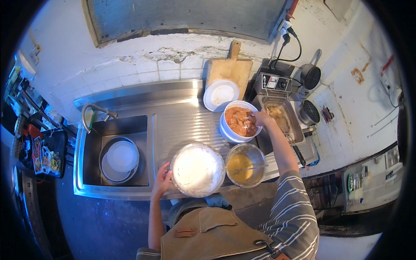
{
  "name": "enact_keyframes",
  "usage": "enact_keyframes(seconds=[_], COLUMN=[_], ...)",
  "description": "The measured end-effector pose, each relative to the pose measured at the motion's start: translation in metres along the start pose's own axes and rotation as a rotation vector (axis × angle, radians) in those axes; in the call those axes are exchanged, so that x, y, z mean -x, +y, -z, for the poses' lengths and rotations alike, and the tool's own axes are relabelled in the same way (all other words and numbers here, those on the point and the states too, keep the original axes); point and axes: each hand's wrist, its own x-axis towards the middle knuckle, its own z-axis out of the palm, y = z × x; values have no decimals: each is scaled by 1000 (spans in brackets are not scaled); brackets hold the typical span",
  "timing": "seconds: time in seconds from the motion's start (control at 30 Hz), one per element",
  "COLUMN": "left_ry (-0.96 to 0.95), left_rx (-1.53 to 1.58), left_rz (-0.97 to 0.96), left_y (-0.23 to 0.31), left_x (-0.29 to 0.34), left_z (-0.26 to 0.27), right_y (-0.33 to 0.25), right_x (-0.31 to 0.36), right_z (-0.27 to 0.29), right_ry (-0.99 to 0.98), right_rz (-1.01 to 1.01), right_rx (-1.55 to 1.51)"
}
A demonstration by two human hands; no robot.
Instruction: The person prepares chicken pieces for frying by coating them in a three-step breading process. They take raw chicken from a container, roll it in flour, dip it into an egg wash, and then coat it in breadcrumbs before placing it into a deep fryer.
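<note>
My left hand (162, 179) is curled against the left side of a round bowl of white flour (197, 170), holding it at the counter's front edge. My right hand (262, 118) is at the right rim of a white tub (234, 135) filled with orange-red marinated meat pieces (241, 121). Its fingers are bent in over the rim at the meat; their tips are hard to make out, and I cannot tell whether they pinch a piece. Between tub and flour, on the right, stands a clear bowl of yellow batter (240, 170) with a whisk (256, 166) leaning in it.
A deep fryer (277, 82) stands right of the tub, with a basket of frying food (279, 118) and a dark handle (299, 155) sticking out. A white plate (221, 95) leans before a wooden cutting board (229, 69). Left is a sink (93, 173) holding dishes (122, 156).
</note>
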Motion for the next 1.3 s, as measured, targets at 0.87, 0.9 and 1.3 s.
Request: enact_keyframes(seconds=[0.87,0.9,1.3], left_ry=[-63,-52,-54], left_rx=[42,38,27], left_rz=[-34,-26,-70], left_y=[-13,-11,-12], left_x=[-8,-6,-7], left_z=[1,3,3], right_y=[41,35,13], right_x=[14,15,35], right_z=[54,61,89], right_ry=[372,320,229], right_rz=[278,281,369], right_rx=[-398,-470,-801])
